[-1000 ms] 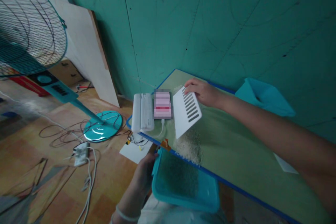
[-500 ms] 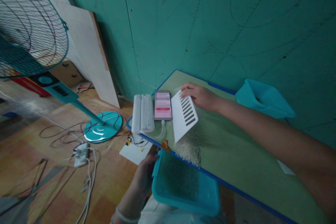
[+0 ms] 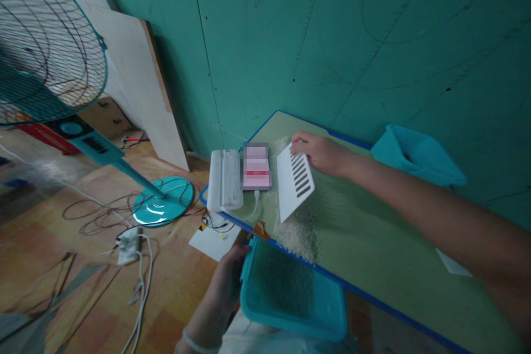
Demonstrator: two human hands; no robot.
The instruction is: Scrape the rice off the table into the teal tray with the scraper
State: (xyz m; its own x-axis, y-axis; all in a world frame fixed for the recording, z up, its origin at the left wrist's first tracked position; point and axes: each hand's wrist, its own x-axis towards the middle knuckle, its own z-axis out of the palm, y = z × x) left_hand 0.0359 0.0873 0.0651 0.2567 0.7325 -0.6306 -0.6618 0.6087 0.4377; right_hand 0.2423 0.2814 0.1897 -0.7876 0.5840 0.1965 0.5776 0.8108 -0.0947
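While my left hand grips the teal tub at its nine o'clock side, I have it tucked beneath the near edge of the table, at six o'clock in my view, seemingly so that anything slipping over the blue edge lands inside. My thumb shows at the rim; how the other fingers wrap round, I can't tell.

And up at one o'clock of the tub, here's my right hand, fingers closed in a narrow pinch on the top corner of the slotted white scraper! It's tilted, lower tip pointing to six o'clock, right by the pale grains; whether that tip touches the tabletop, I can't say. The slant looks chosen to set its long side against loose grain.

The heap sits hard on the edge, straight above the tub's opening, a short drop, I'd judge. Over at nine o'clock of the scraper lies the phone, cable toward six, with a white case just beside it.
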